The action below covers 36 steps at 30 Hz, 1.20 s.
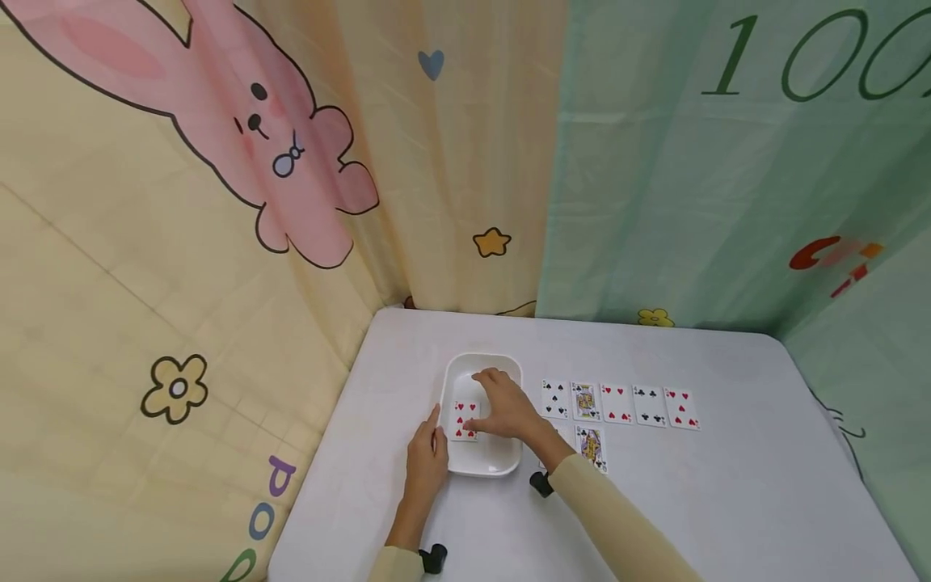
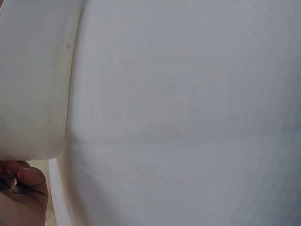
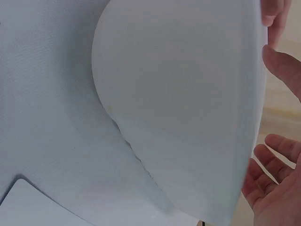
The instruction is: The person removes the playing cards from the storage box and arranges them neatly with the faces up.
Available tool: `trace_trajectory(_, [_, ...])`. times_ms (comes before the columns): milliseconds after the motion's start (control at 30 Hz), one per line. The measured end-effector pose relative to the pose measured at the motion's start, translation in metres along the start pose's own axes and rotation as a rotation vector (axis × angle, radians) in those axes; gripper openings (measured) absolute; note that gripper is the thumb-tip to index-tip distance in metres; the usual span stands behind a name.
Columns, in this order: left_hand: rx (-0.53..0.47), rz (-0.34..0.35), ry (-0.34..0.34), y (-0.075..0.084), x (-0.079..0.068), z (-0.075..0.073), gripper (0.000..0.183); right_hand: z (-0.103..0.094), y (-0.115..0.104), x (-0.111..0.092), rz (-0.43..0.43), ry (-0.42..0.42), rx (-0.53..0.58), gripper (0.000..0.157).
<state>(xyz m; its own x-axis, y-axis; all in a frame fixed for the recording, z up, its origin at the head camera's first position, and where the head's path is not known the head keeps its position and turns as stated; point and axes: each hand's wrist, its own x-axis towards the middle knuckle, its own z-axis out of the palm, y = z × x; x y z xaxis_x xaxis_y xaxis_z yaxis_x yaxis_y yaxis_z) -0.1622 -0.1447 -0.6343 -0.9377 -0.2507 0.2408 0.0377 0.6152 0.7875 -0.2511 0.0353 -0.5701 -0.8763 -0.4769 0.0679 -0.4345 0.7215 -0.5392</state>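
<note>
A white tray (image 1: 486, 472) stands on the table. My left hand (image 1: 427, 457) grips its left rim, and in the left wrist view that hand's fingers (image 2: 33, 178) are curled at the tray's edge. Inside the tray lies a playing card with red hearts (image 1: 465, 412), face up. Over the tray my right hand (image 1: 502, 404) holds nothing, its thumb and fingers spread apart. The thumb overlaps the hearts card in the head view. In the right wrist view, the tray wall (image 3: 178, 94) fills the middle, with right fingers (image 3: 273, 165) beyond the rim.
Right of the tray, several playing cards lie face up in a row, including a face card (image 1: 585, 402) and a hearts card (image 1: 682, 409). Another face card (image 1: 591, 446) lies in front, beside one partly hidden by my right forearm. Printed curtains (image 1: 465, 162) surround the white table (image 1: 727, 501).
</note>
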Motion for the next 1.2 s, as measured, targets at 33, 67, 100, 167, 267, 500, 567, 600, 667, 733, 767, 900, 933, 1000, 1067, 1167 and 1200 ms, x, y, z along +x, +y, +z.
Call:
trace_trajectory(33, [-0.005, 0.006, 0.004, 0.0, 0.0, 0.0, 0.045, 0.003, 0.0, 0.002, -0.004, -0.012, -0.015, 0.09])
trace_trajectory(67, [-0.006, 0.008, 0.005, 0.0, -0.001, 0.001, 0.045, 0.007, 0.001, 0.004, -0.007, -0.024, -0.032, 0.092])
trace_trajectory(100, [-0.012, 0.01, 0.006, 0.0, -0.001, 0.001, 0.045, 0.01, 0.001, 0.005, -0.011, -0.036, -0.058, 0.093])
trace_trajectory(167, [-0.017, 0.012, 0.006, 0.001, -0.002, 0.002, 0.045, 0.016, 0.003, 0.008, -0.015, -0.064, -0.106, 0.096])
trace_trajectory(267, [-0.024, 0.012, 0.004, 0.001, -0.004, 0.003, 0.045, 0.024, 0.004, 0.011, -0.008, -0.108, -0.16, 0.101])
trace_trajectory(500, [-0.025, 0.035, 0.008, 0.002, -0.006, 0.005, 0.044, 0.035, 0.008, 0.011, 0.023, -0.208, -0.248, 0.107])
trace_trajectory(567, [-0.024, 0.042, 0.014, 0.002, -0.006, 0.005, 0.044, 0.037, 0.009, 0.011, 0.021, -0.213, -0.262, 0.107])
trace_trajectory(600, [-0.023, 0.044, 0.018, 0.002, -0.006, 0.006, 0.044, 0.038, 0.009, 0.012, 0.021, -0.21, -0.266, 0.107])
trace_trajectory(667, [-0.023, 0.044, 0.018, 0.002, -0.005, 0.006, 0.044, 0.039, 0.01, 0.013, 0.025, -0.202, -0.271, 0.105])
trace_trajectory(733, [-0.026, 0.039, 0.014, 0.002, -0.005, 0.005, 0.044, 0.04, 0.011, 0.014, 0.029, -0.192, -0.269, 0.102])
trace_trajectory(767, [-0.027, 0.037, 0.012, 0.001, -0.005, 0.005, 0.044, 0.041, 0.011, 0.015, 0.03, -0.187, -0.267, 0.1])
trace_trajectory(900, [-0.021, 0.031, 0.009, 0.002, -0.005, 0.003, 0.044, 0.042, 0.01, 0.016, 0.022, -0.176, -0.252, 0.094])
trace_trajectory(933, [-0.017, 0.035, 0.011, 0.002, -0.004, 0.003, 0.044, 0.042, 0.01, 0.016, 0.017, -0.174, -0.249, 0.092])
trace_trajectory(1000, [-0.015, 0.038, 0.016, 0.002, -0.003, 0.001, 0.044, 0.043, 0.009, 0.017, 0.009, -0.174, -0.247, 0.09])
trace_trajectory(1067, [-0.011, 0.038, 0.016, 0.003, -0.003, 0.0, 0.044, 0.043, 0.007, 0.018, 0.008, -0.18, -0.248, 0.089])
trace_trajectory(1167, [-0.005, 0.02, 0.008, 0.004, -0.002, -0.002, 0.044, 0.043, 0.006, 0.019, 0.013, -0.187, -0.249, 0.089])
trace_trajectory(1200, [-0.002, 0.012, 0.001, 0.004, -0.002, -0.003, 0.044, 0.042, 0.005, 0.019, 0.015, -0.187, -0.245, 0.089])
